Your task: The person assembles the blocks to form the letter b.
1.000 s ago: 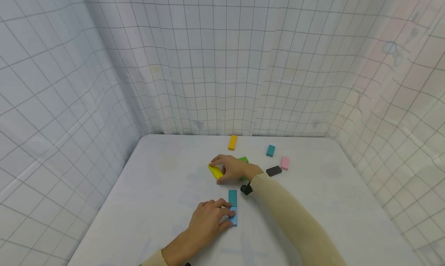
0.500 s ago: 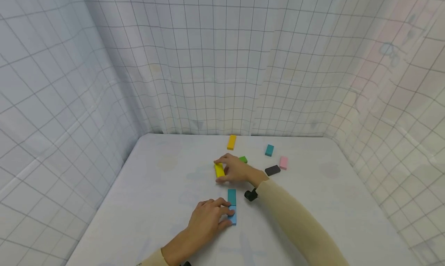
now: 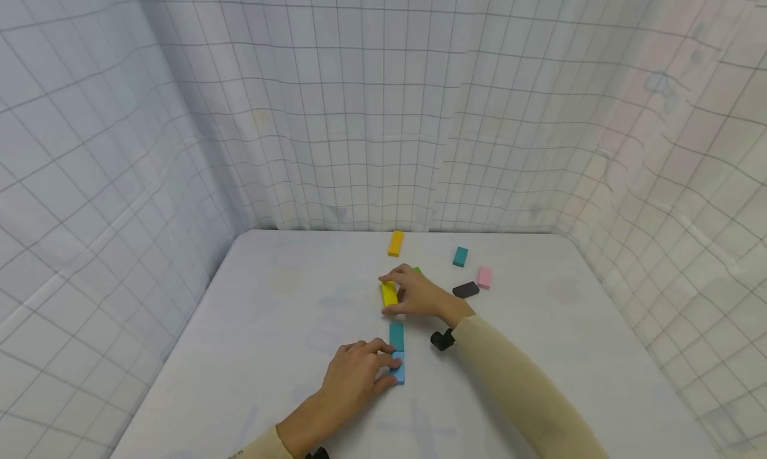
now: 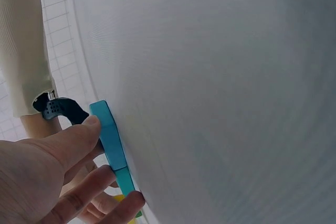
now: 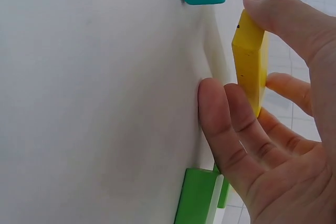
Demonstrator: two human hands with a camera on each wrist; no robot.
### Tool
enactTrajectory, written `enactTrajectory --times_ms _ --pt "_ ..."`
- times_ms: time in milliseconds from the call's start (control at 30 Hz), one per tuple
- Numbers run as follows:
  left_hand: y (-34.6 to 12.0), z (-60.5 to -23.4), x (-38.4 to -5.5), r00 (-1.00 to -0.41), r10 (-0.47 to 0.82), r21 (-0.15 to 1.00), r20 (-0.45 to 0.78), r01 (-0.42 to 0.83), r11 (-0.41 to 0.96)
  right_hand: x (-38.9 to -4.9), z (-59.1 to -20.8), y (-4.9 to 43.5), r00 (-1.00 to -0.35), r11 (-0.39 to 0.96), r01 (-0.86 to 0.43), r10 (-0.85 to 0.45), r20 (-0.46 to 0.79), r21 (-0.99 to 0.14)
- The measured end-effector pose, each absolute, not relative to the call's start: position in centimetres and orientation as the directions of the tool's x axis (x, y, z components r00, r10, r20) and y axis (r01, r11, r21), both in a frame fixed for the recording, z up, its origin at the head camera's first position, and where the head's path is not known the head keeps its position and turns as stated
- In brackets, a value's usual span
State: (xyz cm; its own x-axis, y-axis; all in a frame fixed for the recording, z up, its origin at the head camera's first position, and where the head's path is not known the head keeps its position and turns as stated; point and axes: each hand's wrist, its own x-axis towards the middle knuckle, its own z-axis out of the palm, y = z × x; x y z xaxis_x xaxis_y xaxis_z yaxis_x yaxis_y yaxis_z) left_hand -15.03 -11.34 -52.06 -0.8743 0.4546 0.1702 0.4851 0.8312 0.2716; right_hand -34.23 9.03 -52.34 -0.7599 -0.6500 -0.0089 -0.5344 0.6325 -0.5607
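In the head view, my right hand (image 3: 419,296) pinches a yellow block (image 3: 389,294) end to end, thumb at the near end. The right wrist view shows the thumb on one end of this yellow block (image 5: 249,66) and fingertips between it and the table. Nearer to me, a teal block (image 3: 397,337) and a light blue block (image 3: 401,374) lie end to end in a line. My left hand (image 3: 353,376) rests against their left side with relaxed fingers. Its thumb touches the light blue block (image 4: 110,135), and other fingers lie along the teal block (image 4: 124,181).
Green blocks (image 5: 197,198) lie just beyond my right hand, mostly hidden in the head view. Farther back are an orange-yellow block (image 3: 395,244) and a small teal block (image 3: 460,256). A black block (image 3: 465,290) and a pink block (image 3: 485,278) sit to the right.
My right hand has carried the yellow block rightward and turned it from a slant to nearly in line with the teal and light blue blocks. The left hand stays in place.
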Motion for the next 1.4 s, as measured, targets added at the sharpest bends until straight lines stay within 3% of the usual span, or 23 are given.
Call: enactTrajectory --times_ms 600,1400 --pt "-11.2 -52.0 -15.1 -0.875 0.454 0.281 0.170 0.485 0.828 -33.1 -52.1 10.4 -0.772 0.631 -0.503 -0.635 -0.022 -0.591" --pt "-11.2 -52.0 -15.0 -0.864 0.464 0.256 0.196 0.502 0.826 -33.2 -52.6 11.0 -0.724 0.586 -0.542 -0.689 -0.019 -0.603"
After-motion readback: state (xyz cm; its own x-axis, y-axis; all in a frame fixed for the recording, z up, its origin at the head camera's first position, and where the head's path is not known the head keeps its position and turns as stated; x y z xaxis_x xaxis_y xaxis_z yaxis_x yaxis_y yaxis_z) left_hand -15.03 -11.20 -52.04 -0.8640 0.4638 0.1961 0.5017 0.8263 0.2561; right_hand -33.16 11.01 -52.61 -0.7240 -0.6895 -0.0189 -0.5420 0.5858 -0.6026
